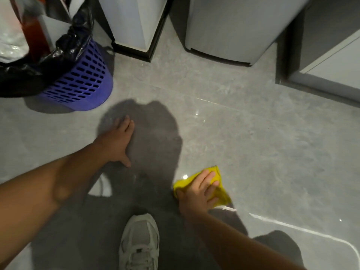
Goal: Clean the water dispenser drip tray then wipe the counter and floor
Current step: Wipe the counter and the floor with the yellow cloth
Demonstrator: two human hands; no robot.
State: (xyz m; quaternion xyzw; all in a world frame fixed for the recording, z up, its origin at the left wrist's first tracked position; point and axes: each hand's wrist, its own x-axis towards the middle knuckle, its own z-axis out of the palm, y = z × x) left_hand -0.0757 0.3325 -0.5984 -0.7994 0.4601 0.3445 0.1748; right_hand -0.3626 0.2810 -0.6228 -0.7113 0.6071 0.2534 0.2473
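Observation:
A yellow cloth point(220, 193) lies crumpled on the grey tiled floor point(253, 133). My right hand point(198, 193) presses flat on top of the cloth, fingers spread over it. My left hand point(118, 141) rests palm-down on the bare floor further left and ahead, fingers together and thumb out, holding nothing. The base of the white water dispenser point(136, 28) stands at the top, just past my left hand's reach.
A purple slotted bin point(83, 78) with a black liner stands at the left. A grey appliance base point(233, 32) and a cabinet point(331, 61) close off the top right. My white sneaker point(139, 242) is planted at the bottom centre.

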